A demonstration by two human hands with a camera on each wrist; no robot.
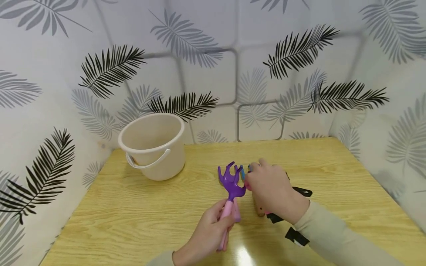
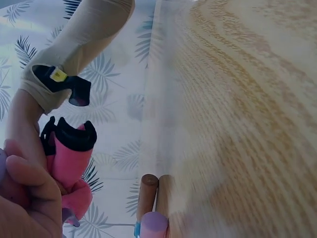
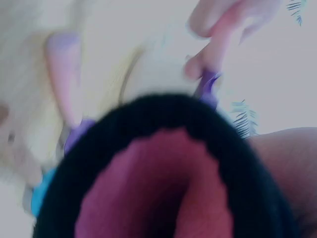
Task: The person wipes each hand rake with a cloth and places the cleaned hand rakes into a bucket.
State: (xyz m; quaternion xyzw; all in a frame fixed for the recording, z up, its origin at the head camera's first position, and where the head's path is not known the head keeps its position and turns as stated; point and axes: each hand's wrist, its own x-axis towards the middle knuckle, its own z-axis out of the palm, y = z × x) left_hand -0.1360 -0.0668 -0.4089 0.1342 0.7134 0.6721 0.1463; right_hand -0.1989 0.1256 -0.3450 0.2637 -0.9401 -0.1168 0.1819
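Leaf-patterned wall covering (image 1: pixel 233 88) is seen behind a wood-grained counter (image 1: pixel 126 221), on which a cream bucket (image 1: pixel 166 162) is set at 11 o'clock from the left hand (image 1: pixel 209 225). By that hand, the pink handle of a purple claw rake (image 1: pixel 232 186) is gripped, its tines pointed toward 12 o'clock. At 2 o'clock, a black-cuffed pink glove (image 2: pixel 72 166) is clutched by the right hand (image 1: pixel 274 188). Toward 3 o'clock from the rake's handle, 1 pink-handled tool (image 1: pixel 237 212) and 1 wooden-handled tool (image 2: pixel 147 198) are laid down.

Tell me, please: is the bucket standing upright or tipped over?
Upright: in the head view, the bucket stands on the table, its open rim facing up.
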